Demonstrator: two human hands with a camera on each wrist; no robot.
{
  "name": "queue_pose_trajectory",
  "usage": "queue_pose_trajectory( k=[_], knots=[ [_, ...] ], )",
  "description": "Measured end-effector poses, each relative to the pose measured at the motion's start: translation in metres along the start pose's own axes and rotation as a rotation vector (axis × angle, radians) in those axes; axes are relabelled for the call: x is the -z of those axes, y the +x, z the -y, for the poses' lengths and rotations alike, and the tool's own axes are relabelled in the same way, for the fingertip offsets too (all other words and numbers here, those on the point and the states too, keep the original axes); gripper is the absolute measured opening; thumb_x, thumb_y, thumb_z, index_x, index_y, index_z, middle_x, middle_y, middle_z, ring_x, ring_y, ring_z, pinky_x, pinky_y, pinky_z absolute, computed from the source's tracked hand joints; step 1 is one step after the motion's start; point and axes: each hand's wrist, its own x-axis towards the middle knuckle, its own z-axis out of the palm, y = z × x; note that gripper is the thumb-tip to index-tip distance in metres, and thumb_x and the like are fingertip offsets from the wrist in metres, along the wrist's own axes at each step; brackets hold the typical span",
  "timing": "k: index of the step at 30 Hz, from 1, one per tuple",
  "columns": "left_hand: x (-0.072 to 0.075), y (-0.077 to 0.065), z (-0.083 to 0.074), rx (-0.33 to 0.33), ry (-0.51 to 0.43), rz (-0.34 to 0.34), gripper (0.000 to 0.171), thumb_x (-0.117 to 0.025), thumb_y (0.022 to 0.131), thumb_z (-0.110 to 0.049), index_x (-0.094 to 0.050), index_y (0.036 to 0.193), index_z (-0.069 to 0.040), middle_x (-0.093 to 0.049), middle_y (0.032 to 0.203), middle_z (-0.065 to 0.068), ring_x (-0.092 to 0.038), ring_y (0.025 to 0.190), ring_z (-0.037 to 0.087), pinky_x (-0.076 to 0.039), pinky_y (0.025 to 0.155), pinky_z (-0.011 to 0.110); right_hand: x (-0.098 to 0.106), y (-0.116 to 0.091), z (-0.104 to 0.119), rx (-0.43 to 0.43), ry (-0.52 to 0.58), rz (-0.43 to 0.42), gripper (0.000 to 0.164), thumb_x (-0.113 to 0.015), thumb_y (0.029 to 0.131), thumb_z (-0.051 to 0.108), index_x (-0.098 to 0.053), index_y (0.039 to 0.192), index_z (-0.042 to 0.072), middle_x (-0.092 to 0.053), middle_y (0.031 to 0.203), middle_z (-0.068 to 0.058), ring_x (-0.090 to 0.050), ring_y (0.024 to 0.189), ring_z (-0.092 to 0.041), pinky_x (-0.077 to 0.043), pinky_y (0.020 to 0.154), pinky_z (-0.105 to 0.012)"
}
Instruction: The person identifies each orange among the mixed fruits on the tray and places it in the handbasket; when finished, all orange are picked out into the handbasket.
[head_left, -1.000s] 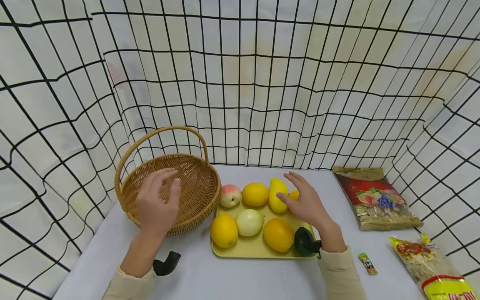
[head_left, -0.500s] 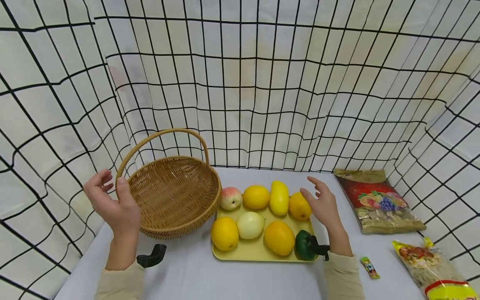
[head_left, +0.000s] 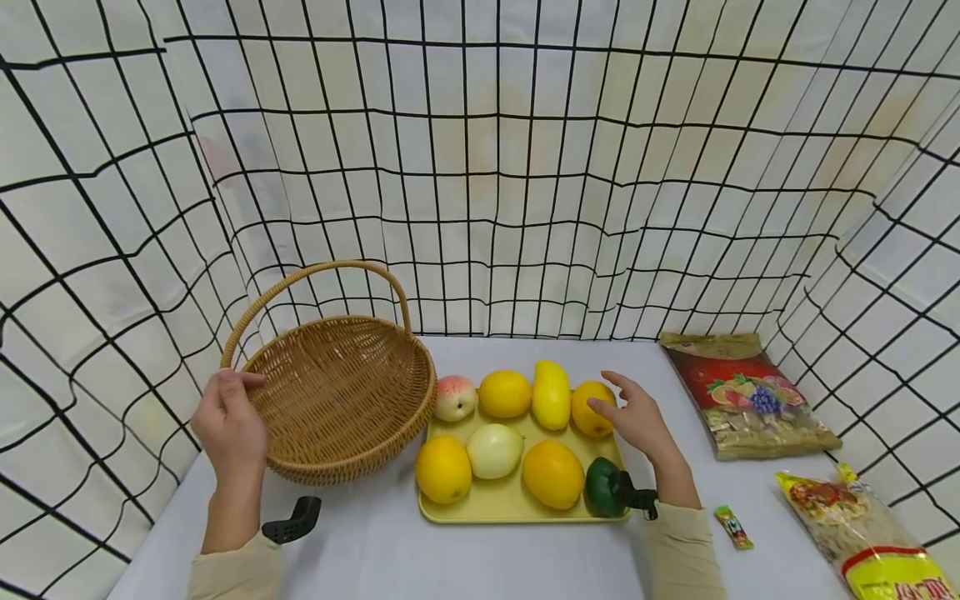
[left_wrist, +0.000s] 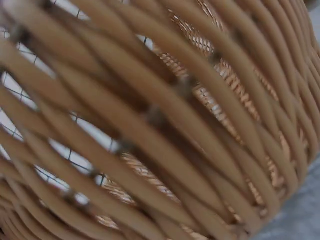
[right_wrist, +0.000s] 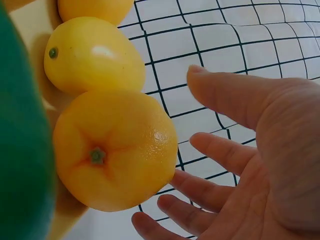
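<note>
The wicker basket [head_left: 341,408] with its tall arched handle stands on the left of the table. At its left rim, near the foot of the handle, my left hand [head_left: 232,425] grips it, thumb toward the inside. Close up, the woven basket wall [left_wrist: 150,120] fills the left wrist view; no fingers show there. My right hand [head_left: 636,417] is beside an orange [head_left: 592,408] at the tray's right end. In the right wrist view its spread fingers [right_wrist: 220,155] lie by the orange [right_wrist: 115,150], thumb apart from it; whether a fingertip touches it I cannot tell.
A yellow tray [head_left: 517,510] holds the orange, a peach [head_left: 455,398], a pale round fruit [head_left: 495,451], a green pepper-like thing [head_left: 600,487] and several yellow fruits. Two food bags [head_left: 757,400] and a small packet [head_left: 733,527] lie right. Black netting [head_left: 480,221] surrounds the table.
My left hand has moved left from above the basket to its left rim and taken hold there. My right hand has shifted right, from over the tray's back to beside the orange.
</note>
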Motion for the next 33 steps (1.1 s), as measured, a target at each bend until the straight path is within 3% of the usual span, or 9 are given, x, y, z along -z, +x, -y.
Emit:
queue_pose_trajectory(
  k=[5, 15, 20, 23, 27, 33],
  knots=[
    [0.004, 0.002, 0.009, 0.017, 0.007, -0.022, 0.052, -0.037, 0.107, -0.034, -0.06, 0.078, 0.003, -0.057, 0.075, -0.031, -0.052, 0.091, -0.009, -0.035, 0.089, 0.019, -0.002, 0.001, -0.002, -0.022, 0.028, 0.031, 0.069, -0.066, 0.092, 0.04, -0.039, 0.149, 0.012, -0.035, 0.152, -0.02, -0.034, 0.135, -0.045, -0.038, 0.1, -0.06],
    [0.005, 0.002, 0.015, 0.022, 0.022, -0.027, 0.055, -0.039, 0.106, -0.033, -0.06, 0.075, 0.007, -0.057, 0.074, -0.033, -0.052, 0.09, -0.012, -0.037, 0.094, 0.021, -0.011, 0.001, -0.005, -0.069, 0.051, 0.059, 0.077, -0.072, 0.089, 0.03, -0.033, 0.151, 0.008, -0.036, 0.151, -0.022, -0.039, 0.129, -0.043, -0.038, 0.101, -0.057],
    [0.006, 0.001, 0.015, 0.013, 0.065, -0.044, 0.057, -0.041, 0.105, -0.036, -0.058, 0.07, 0.005, -0.054, 0.069, -0.035, -0.05, 0.082, -0.014, -0.035, 0.079, 0.017, -0.013, 0.0, -0.004, -0.09, 0.049, 0.077, 0.085, -0.073, 0.088, 0.026, -0.024, 0.153, 0.005, -0.03, 0.153, -0.026, -0.038, 0.132, -0.044, -0.034, 0.105, -0.058],
    [0.006, 0.0, 0.015, -0.026, 0.091, -0.046, 0.06, -0.042, 0.105, -0.038, -0.063, 0.07, 0.005, -0.047, 0.056, -0.028, -0.044, 0.063, -0.008, -0.03, 0.064, 0.019, -0.015, 0.0, -0.003, -0.099, 0.045, 0.08, 0.087, -0.073, 0.088, 0.025, -0.021, 0.154, 0.004, -0.027, 0.154, -0.027, -0.033, 0.136, -0.045, -0.03, 0.107, -0.059],
    [0.006, 0.001, 0.013, -0.057, 0.112, -0.036, 0.061, -0.041, 0.105, -0.04, -0.071, 0.076, 0.005, -0.036, 0.045, -0.019, -0.033, 0.051, -0.001, -0.026, 0.058, 0.022, -0.015, 0.0, -0.002, -0.114, 0.04, 0.08, 0.091, -0.074, 0.087, 0.025, -0.018, 0.155, 0.004, -0.026, 0.154, -0.028, -0.03, 0.138, -0.046, -0.028, 0.108, -0.061],
    [0.006, 0.001, 0.012, -0.042, 0.135, -0.02, 0.063, -0.04, 0.105, -0.043, -0.071, 0.076, 0.004, -0.036, 0.044, -0.016, -0.033, 0.051, 0.004, -0.024, 0.055, 0.024, -0.016, 0.0, -0.003, -0.121, 0.019, 0.081, 0.095, -0.075, 0.084, 0.027, -0.016, 0.155, 0.004, -0.028, 0.153, -0.028, -0.034, 0.134, -0.045, -0.03, 0.106, -0.061]
  ],
)
